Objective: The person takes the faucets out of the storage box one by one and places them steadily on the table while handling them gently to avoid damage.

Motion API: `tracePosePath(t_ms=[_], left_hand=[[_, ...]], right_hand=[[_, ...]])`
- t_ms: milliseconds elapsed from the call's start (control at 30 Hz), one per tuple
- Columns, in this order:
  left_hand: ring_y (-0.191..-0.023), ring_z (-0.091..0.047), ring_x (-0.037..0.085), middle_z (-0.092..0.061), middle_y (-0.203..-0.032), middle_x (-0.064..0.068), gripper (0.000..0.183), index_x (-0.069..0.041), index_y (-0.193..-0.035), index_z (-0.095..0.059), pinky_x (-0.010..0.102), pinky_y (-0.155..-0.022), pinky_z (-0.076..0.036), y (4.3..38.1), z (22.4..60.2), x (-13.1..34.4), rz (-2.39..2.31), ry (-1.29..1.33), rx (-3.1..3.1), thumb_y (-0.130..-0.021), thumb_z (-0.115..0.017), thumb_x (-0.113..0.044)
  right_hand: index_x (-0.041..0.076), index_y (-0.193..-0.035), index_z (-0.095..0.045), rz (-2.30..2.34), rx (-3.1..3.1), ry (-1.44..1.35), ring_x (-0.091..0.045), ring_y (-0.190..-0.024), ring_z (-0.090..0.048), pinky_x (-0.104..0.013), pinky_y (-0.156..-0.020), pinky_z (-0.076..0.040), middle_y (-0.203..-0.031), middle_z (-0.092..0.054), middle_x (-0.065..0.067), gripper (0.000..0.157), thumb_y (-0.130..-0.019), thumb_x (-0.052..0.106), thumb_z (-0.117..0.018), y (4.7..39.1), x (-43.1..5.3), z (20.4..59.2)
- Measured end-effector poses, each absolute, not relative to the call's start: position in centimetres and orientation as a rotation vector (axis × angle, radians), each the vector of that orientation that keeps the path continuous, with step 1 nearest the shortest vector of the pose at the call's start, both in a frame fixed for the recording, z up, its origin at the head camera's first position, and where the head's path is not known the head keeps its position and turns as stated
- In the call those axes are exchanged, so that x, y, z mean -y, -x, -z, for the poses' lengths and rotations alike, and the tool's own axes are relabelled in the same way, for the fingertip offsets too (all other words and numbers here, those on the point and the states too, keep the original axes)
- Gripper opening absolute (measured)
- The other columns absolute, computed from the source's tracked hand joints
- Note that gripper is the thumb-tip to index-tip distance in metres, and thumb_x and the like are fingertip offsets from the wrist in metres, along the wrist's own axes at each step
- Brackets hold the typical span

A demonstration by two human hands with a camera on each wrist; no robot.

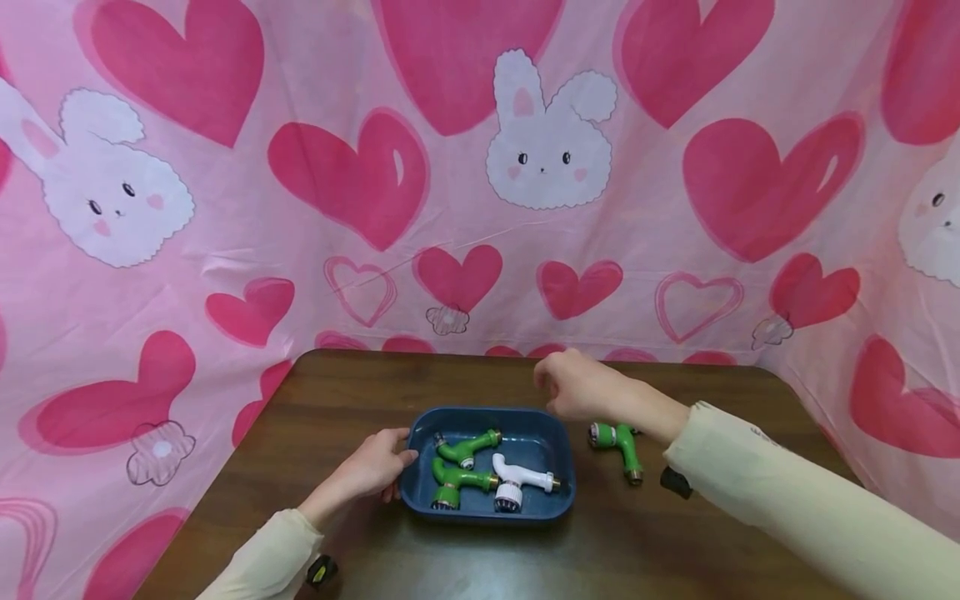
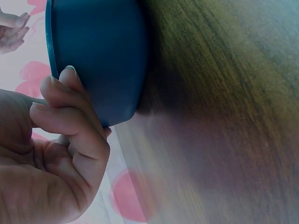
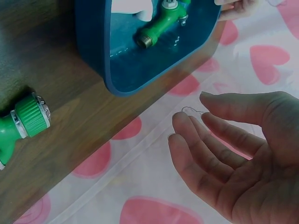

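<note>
A dark blue plastic bin (image 1: 536,432) sits on the table with two green faucets (image 1: 471,448) and a white faucet (image 1: 517,477) lying inside. My left hand (image 1: 375,465) grips the bin's left end. In the left wrist view, the fingers of that left hand (image 2: 74,140) are bent at the bin's rim and outer wall. Above the table, by the bin's back right corner, hovers my right hand (image 1: 583,385). Seen from the right wrist, the right hand (image 3: 229,158) holds nothing, its fingers loosely bent. Another green faucet (image 1: 627,454) lies right of the bin, partly hidden by the right forearm.
The brown wooden table (image 1: 360,392) ends at a pink cloth (image 1: 465,217) with hearts and rabbits, which hangs behind it and along both sides. A small black device (image 1: 322,571) shows under the left sleeve, another (image 1: 677,482) under the right.
</note>
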State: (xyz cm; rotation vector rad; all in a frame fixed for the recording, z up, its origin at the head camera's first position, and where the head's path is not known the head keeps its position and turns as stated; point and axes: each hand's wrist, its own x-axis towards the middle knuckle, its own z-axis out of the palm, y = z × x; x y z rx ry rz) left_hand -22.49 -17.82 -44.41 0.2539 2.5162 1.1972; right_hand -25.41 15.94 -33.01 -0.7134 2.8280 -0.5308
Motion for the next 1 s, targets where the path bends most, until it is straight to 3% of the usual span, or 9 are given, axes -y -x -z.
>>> tracePosePath(t_ms=[1000], left_hand=[[-0.039,-0.055,0.017,-0.062,-0.058,0.010,0.051,0.016,-0.151,-0.042,0.032,-0.041,-0.050,22.7,44.5,17.8,-1.205,-0.313,-2.516,-0.108,-0.057,-0.007]], right_hand=[[0.008,-0.110,-0.075,0.504,-2.837,0.699,-0.017,-0.065,-0.060,-0.030,-0.060,-0.055,-0.072,-0.061,0.002,0.027,-0.085,0.008,-0.086,25.7,-14.7,33.2]])
